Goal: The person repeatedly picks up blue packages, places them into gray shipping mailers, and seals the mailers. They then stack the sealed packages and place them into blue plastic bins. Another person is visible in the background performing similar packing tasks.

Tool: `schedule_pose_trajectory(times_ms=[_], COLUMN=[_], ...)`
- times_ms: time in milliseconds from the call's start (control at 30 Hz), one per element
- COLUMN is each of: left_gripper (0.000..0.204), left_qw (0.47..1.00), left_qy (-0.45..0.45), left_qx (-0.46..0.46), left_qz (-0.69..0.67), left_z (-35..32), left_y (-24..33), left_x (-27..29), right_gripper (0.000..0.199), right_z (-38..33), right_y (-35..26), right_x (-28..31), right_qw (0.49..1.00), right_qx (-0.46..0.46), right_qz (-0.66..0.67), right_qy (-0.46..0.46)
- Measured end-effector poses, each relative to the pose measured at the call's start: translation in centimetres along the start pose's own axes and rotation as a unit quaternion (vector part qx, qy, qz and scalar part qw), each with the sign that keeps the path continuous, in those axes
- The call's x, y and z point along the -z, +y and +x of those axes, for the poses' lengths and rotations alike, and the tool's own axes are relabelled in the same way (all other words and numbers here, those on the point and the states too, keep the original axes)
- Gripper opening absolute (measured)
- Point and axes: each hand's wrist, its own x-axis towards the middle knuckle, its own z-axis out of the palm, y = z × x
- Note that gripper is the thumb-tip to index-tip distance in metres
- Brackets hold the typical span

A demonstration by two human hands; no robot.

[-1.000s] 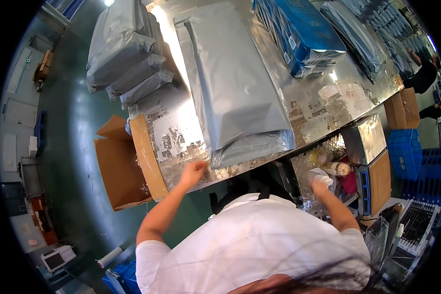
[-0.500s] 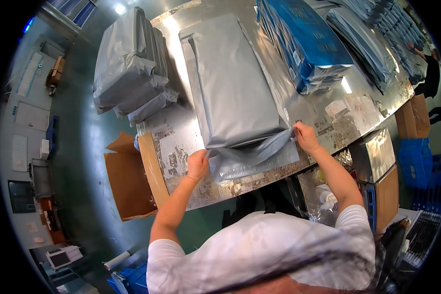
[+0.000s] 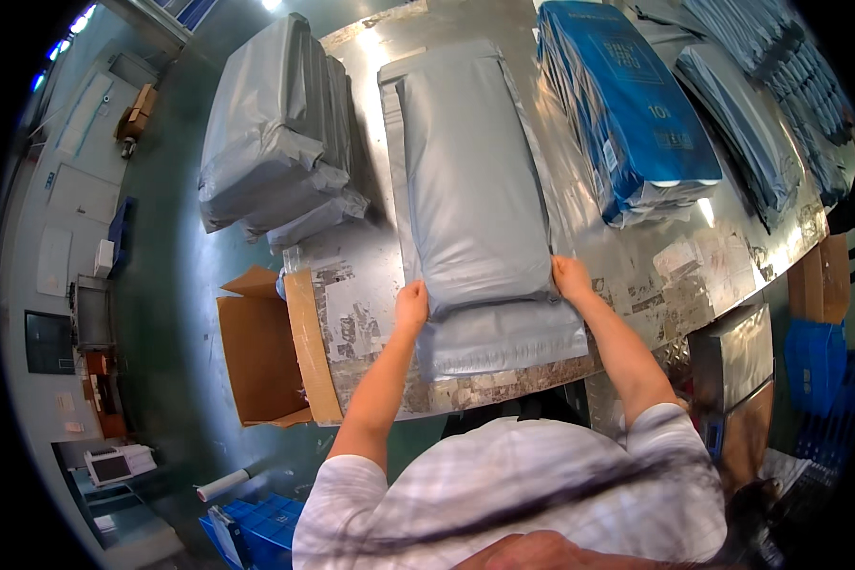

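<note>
"So, which containers do you see?"

"A large grey bag (image 3: 480,190) lies flat in the middle of the tabletop (image 3: 641,261), lengthwise from far to near. Something bulky fills most of it, but I can't tell what; its near end is flat and slack."

"And around it?"

"On the far left, a stack of grey packages (image 3: 256,142). On the far right, a blue pack (image 3: 641,104) in clear wrap. At the near left edge stands a cardboard box (image 3: 261,356) with a flap sticking out; I can't make out its contents."

"What about the hands?"

"Both have their fingers curled tight. The left hand (image 3: 412,305) grips the bag's left edge near the slack end. The right hand (image 3: 570,277) pinches the right edge, slightly farther up. The bulging part sits between them."
</note>
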Motion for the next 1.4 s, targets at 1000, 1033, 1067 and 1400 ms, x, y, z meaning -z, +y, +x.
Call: schedule_pose_trajectory(times_ms=[1000,1033,1067,1400], left_gripper=[0.047,0.042,0.039,0.009], left_qw=[0.89,0.864,0.863,0.756], left_qy=[0.122,0.155,0.15,0.513], left_qx=[-0.181,-0.16,-0.148,-0.383], left_qz=[-0.4,-0.452,-0.459,0.139], left_z=[8.2,9.4,10.0,13.1], left_y=[23.2,23.8,23.8,23.0], left_x=[33.3,35.6,38.6,35.2], right_gripper=[0.073,0.073,0.074,0.046], right_z=[15.3,17.2,18.7,11.0], right_y=[-38.0,-40.9,-44.0,-29.4], right_x=[6.9,6.7,5.8,-5.4], right_qw=[0.723,0.746,0.762,0.862], right_qx=[0.195,0.204,0.215,0.426], right_qz=[0.616,0.581,0.548,0.151], right_qy=[-0.245,-0.252,-0.269,-0.229])
